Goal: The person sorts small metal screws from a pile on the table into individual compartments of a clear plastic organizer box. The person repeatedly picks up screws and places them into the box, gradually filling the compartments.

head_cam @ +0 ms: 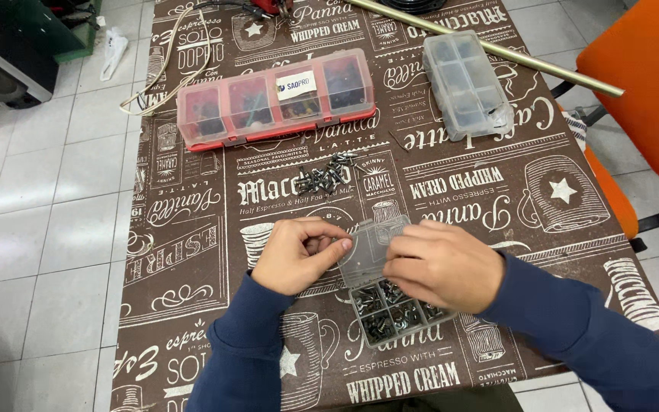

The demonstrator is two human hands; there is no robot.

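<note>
A screw pile (pixel 328 174) lies between the long organizer (pixel 276 99) behind and the small box (pixel 390 305) in front.

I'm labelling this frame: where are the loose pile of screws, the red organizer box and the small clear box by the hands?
pile of screws (pixel 328 175): head view, middle of the heap.
red organizer box (pixel 274 98): head view, clear lid.
small clear box (pixel 390 317): head view, screw-filled compartments.

Both hands, left (pixel 297 255) and right (pixel 438 267), held a small clear box (pixel 390 313) of screws on the table (pixel 192 252), lid open.
</note>
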